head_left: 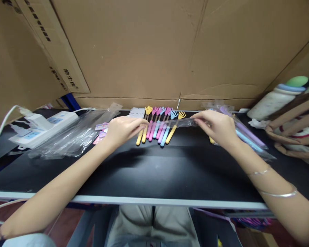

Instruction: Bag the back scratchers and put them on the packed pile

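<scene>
Between my two hands stretches a narrow clear plastic bag (pixel 186 122), held a little above the table. My left hand (pixel 126 129) pinches its left end, and the fingertips of my right hand (pixel 215 125) are closed on the right end. Behind and below the bag lies a row of back scratchers (pixel 165 134) with hand-shaped heads, in yellow, pink, blue and purple. Part of a yellow handle (pixel 211 140) shows under my right hand. Just left of my left hand are small printed cards (pixel 100 132), partly hidden by the wrist.
A pile of clear bags (pixel 74 133) lies left, against a white power strip (pixel 45 128). A phone (pixel 137 112) stands behind the row. Bagged purple and blue back scratchers (pixel 251 133), a white bottle (pixel 275 101) and a brown bag (pixel 293 123) are right. Cardboard (pixel 149 51) walls the back.
</scene>
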Demonstrator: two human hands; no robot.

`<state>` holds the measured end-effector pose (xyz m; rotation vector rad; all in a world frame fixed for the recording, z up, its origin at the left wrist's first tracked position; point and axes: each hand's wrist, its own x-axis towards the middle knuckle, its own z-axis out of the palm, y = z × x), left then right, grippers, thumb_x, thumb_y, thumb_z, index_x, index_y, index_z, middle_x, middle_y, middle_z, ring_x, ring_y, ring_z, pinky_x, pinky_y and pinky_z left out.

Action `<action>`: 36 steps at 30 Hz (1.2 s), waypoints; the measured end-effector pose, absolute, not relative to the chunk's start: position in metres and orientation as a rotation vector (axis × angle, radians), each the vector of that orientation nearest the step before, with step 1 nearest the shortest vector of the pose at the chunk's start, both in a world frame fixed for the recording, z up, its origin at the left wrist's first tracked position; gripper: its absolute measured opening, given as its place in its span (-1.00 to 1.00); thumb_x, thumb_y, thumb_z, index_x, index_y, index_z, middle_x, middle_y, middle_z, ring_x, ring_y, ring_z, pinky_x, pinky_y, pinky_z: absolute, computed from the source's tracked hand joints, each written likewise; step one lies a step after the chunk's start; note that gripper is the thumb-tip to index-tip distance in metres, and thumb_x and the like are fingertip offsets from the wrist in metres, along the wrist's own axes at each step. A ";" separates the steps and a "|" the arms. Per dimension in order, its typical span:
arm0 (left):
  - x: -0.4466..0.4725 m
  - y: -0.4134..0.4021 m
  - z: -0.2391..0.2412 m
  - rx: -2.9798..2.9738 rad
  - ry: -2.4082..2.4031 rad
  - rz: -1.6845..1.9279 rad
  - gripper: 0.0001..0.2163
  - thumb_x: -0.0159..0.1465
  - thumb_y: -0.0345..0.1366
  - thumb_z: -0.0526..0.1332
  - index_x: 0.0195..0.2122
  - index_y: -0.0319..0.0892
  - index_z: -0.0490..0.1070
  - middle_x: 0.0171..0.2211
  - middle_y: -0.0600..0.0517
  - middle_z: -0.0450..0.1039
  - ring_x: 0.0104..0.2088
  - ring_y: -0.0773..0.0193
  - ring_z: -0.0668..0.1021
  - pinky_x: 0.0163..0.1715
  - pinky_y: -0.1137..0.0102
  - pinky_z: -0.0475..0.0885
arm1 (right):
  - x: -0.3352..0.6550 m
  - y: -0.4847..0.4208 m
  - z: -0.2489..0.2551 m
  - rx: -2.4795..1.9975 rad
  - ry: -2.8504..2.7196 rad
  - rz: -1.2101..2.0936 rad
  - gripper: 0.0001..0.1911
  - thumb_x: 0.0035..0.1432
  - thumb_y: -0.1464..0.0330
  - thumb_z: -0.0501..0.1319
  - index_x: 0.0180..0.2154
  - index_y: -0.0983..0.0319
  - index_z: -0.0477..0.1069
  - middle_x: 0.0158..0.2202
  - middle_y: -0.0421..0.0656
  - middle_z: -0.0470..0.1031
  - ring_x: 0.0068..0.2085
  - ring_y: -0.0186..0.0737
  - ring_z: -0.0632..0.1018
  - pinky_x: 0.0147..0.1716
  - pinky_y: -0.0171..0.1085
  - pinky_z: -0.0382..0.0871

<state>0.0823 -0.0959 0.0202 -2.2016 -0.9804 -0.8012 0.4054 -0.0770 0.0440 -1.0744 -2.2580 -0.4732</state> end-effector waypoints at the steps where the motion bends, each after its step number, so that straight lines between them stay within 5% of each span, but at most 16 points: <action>1: 0.081 -0.096 0.021 -2.194 -1.011 -0.793 -0.75 0.38 -0.17 0.04 -0.26 -0.04 0.50 -0.46 0.12 0.58 -0.48 0.35 0.57 -0.51 0.46 0.23 | 0.409 -0.075 0.046 -1.112 -2.236 -0.460 -0.77 0.28 0.29 0.04 -0.22 0.14 0.47 -0.29 -0.15 0.58 -0.27 -0.14 0.56 -0.36 -0.25 0.32; 12: 0.073 -0.093 0.024 -2.423 -1.266 -0.904 -0.82 0.31 -0.14 0.14 -0.18 0.00 0.49 -0.41 0.17 0.56 -0.52 0.39 0.53 -0.51 0.50 0.25 | 0.437 -0.056 0.052 -1.255 -2.100 -0.250 -0.81 0.19 0.21 0.16 -0.30 0.14 0.49 -0.40 -0.17 0.59 -0.44 -0.18 0.56 -0.46 -0.25 0.32; 22: 0.071 -0.078 0.015 -2.664 -1.489 -1.558 -0.76 0.26 -0.11 0.18 -0.21 -0.17 0.47 -0.24 -0.03 0.54 -0.26 0.27 0.56 -0.37 0.48 0.44 | 0.437 -0.050 0.047 -1.226 -2.037 0.186 -0.78 0.10 0.18 0.23 -0.29 0.20 0.46 -0.46 -0.16 0.55 -0.50 -0.23 0.54 -0.43 -0.22 0.43; 36: 0.062 -0.075 0.026 -2.423 -1.821 -2.274 -0.70 0.15 -0.14 0.27 -0.17 -0.21 0.45 -0.46 0.08 0.41 -0.58 0.45 0.47 -0.53 0.53 0.47 | 0.442 -0.054 0.054 -1.252 -2.153 0.995 -0.60 0.01 0.12 0.31 -0.19 0.25 0.41 -0.51 -0.17 0.52 -0.52 -0.27 0.53 -0.51 -0.29 0.42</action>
